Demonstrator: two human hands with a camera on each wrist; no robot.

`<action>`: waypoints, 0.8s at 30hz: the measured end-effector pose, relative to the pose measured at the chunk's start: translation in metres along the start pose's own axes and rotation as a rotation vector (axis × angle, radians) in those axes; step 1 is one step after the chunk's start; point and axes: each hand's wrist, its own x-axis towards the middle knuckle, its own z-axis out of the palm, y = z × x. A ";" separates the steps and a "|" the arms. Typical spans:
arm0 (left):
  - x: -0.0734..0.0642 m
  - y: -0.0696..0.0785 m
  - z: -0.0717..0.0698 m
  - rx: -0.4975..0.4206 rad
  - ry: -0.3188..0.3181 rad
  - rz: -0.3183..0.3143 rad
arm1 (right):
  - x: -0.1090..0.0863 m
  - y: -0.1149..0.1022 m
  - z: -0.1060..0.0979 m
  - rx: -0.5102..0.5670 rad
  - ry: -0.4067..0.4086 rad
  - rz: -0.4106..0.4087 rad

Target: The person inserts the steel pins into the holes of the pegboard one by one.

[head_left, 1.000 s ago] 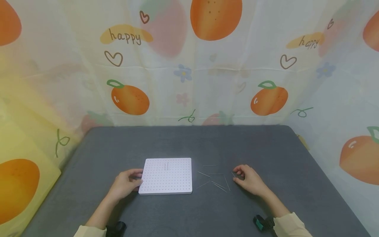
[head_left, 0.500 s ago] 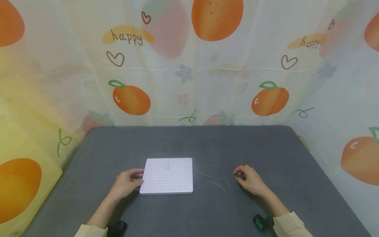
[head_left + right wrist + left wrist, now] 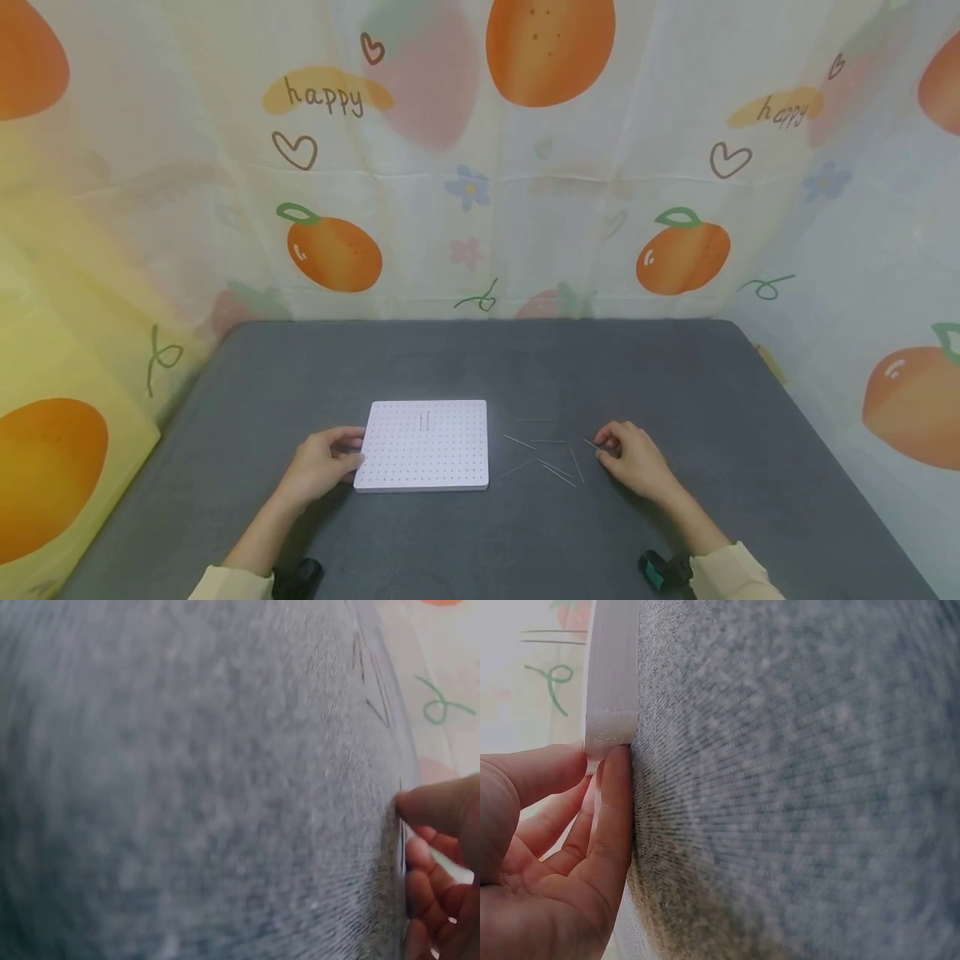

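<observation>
A white pegboard (image 3: pixel 423 458) with rows of small holes lies flat on the table. Two thin metal pins (image 3: pixel 424 421) stand upright in it near the back. My left hand (image 3: pixel 315 467) grips its left edge, the thumb at the top rim and the fingers against the side, as the left wrist view shows. Several loose pins (image 3: pixel 555 471) are scattered right of the board. Beyond them my right hand (image 3: pixel 633 458) is down at the tabletop, pinching one pin (image 3: pixel 590 443) between thumb and fingers. Part of that pin is hidden by the fingers.
The dark grey tabletop (image 3: pixel 480 358) runs back to a fruit-print curtain (image 3: pixel 525 242), which also hangs at both sides. Dark wrist devices sit at the left wrist (image 3: pixel 298 578) and the right wrist (image 3: pixel 663 571).
The pin at my right fingertips has turned and now sticks out further to the left. My right hand has shifted very slightly. The left hand keeps its hold on the pegboard.
</observation>
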 end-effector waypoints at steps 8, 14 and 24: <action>-0.001 0.001 0.000 0.007 0.001 -0.009 | -0.001 -0.003 0.002 -0.050 0.023 0.082; -0.001 0.001 0.000 0.008 0.002 -0.010 | -0.001 -0.005 0.003 -0.071 0.030 0.102; 0.000 0.000 0.000 -0.010 -0.001 -0.002 | -0.003 -0.011 0.001 -0.076 0.056 0.120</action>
